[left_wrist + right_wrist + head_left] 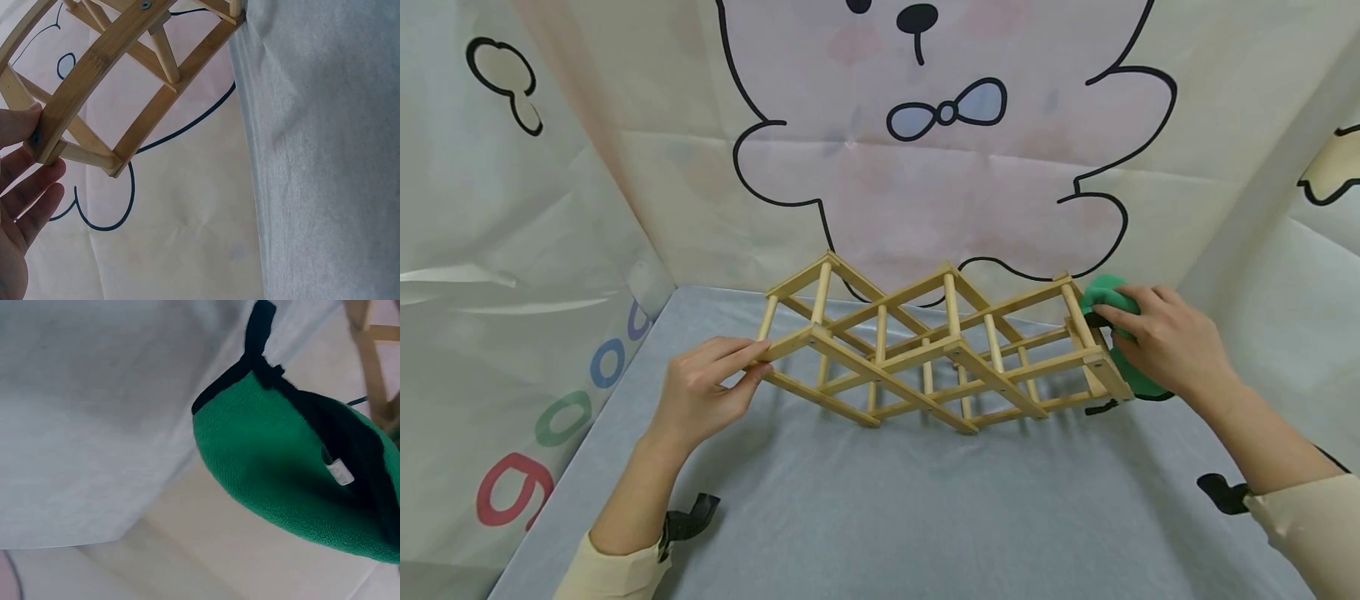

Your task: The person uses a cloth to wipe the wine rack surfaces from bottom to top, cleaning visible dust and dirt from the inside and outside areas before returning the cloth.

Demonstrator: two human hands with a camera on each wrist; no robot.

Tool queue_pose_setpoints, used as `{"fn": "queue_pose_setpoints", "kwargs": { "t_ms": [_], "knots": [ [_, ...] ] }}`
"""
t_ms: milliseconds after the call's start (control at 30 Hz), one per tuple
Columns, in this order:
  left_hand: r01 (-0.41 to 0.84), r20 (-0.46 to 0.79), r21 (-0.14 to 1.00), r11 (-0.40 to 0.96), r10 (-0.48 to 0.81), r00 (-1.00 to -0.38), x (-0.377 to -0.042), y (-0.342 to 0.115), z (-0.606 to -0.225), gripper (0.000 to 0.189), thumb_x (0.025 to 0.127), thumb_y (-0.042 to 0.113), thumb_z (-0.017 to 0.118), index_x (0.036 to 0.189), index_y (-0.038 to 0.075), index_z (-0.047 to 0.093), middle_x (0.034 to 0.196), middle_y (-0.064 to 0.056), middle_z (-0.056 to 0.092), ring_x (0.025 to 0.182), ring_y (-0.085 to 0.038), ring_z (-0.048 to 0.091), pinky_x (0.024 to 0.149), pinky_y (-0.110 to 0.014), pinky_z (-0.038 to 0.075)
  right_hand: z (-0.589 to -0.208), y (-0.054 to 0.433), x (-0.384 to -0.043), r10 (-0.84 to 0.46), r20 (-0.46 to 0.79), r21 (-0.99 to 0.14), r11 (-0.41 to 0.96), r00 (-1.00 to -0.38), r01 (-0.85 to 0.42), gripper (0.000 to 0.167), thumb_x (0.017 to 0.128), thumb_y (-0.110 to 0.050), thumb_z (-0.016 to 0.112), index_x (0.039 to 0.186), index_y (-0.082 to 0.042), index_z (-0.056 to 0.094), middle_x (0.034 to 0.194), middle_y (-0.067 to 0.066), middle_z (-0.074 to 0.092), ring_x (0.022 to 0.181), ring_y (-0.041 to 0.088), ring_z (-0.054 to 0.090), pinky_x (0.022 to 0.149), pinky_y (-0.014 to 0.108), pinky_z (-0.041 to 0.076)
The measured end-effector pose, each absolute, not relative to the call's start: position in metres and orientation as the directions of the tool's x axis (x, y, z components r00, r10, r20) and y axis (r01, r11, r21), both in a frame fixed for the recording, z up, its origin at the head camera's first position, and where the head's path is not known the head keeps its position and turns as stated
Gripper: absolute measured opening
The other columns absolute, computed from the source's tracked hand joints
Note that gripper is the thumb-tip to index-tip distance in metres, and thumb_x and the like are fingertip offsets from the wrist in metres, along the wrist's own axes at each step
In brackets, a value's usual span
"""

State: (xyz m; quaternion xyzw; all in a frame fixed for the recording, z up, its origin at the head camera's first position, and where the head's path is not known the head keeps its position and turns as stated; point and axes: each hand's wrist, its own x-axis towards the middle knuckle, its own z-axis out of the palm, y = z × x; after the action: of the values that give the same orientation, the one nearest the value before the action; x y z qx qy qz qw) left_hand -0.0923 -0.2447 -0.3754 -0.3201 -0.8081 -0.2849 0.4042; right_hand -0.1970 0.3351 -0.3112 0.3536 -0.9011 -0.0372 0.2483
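Note:
A folding wooden wine rack (880, 362) made of crossed slats and round dowels stretches between the hands, its left end raised and tilted. My left hand (703, 387) pinches the slat corner at that end; in the left wrist view the thumb (25, 125) lies on the slat and fingers sit beneath. At the right end my right hand (1176, 337) grips a green cloth (1105, 293) against the end slats. The right wrist view shows the cloth (250, 456) hanging down, with a black border, a black loop and a small white label. That hand is out of its own wrist view.
A blue-grey cloth (880, 517) covers the table. Behind it stands a pale printed backdrop (850, 167) with a cartoon animal, and a similar printed sheet (512, 250) rises at the left. Black straps (692, 518) show at both wrists.

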Motion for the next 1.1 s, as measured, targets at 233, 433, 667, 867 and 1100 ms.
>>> {"fn": "queue_pose_setpoints", "kwargs": {
  "t_ms": [233,433,667,867,1100],
  "knots": [
    [0.749,0.835,0.209,0.629,0.284,-0.471,-0.092,-0.244,-0.376,0.032,0.076,-0.001,0.082,0.108,0.002,0.082,0.091,-0.006,0.078,0.076,-0.023,0.074,0.061,-0.038,0.06,-0.297,0.318,-0.198,-0.66,0.48,0.258,0.736,-0.578,-0.626,0.055,0.065,-0.002,0.094,0.117,-0.008,0.079,0.122,0.027,0.064,0.098,0.051,0.062,0.049,0.065,0.054],
    [0.746,0.832,0.214,0.631,0.282,-0.477,-0.093,-0.244,-0.377,0.033,0.076,-0.001,0.083,0.108,0.002,0.083,0.092,-0.007,0.078,0.077,-0.024,0.074,0.061,-0.038,0.061,-0.289,0.321,-0.202,-0.628,0.63,0.236,0.715,-0.457,-0.658,0.033,0.074,-0.008,0.072,0.106,-0.007,0.08,0.116,0.028,0.066,0.089,0.052,0.061,0.044,0.065,0.049],
    [0.748,0.836,0.21,0.63,0.281,-0.471,-0.093,-0.245,-0.377,0.033,0.075,-0.001,0.083,0.108,0.002,0.082,0.092,-0.007,0.079,0.077,-0.024,0.074,0.06,-0.039,0.061,-0.251,0.305,-0.202,-0.54,0.76,0.223,0.739,-0.361,-0.635,0.029,0.084,-0.013,0.061,0.105,-0.007,0.08,0.114,0.029,0.068,0.088,0.055,0.06,0.062,0.067,0.05],
    [0.746,0.836,0.208,0.632,0.281,-0.471,-0.092,-0.245,-0.377,0.033,0.075,0.0,0.083,0.108,0.002,0.083,0.091,-0.007,0.079,0.076,-0.024,0.074,0.06,-0.039,0.06,-0.222,0.272,-0.198,-0.467,0.826,0.193,0.76,-0.315,-0.621,0.026,0.088,-0.014,0.061,0.102,-0.01,0.082,0.117,0.024,0.071,0.093,0.052,0.062,0.067,0.069,0.05],
    [0.747,0.837,0.205,0.632,0.283,-0.469,-0.092,-0.245,-0.376,0.033,0.075,0.0,0.083,0.108,0.002,0.083,0.092,-0.007,0.079,0.076,-0.024,0.074,0.061,-0.04,0.061,-0.212,0.23,-0.197,-0.547,0.787,0.234,0.694,-0.287,-0.681,0.025,0.086,-0.008,0.064,0.104,-0.009,0.082,0.117,0.024,0.07,0.097,0.05,0.064,0.072,0.066,0.053]
  ]
}}
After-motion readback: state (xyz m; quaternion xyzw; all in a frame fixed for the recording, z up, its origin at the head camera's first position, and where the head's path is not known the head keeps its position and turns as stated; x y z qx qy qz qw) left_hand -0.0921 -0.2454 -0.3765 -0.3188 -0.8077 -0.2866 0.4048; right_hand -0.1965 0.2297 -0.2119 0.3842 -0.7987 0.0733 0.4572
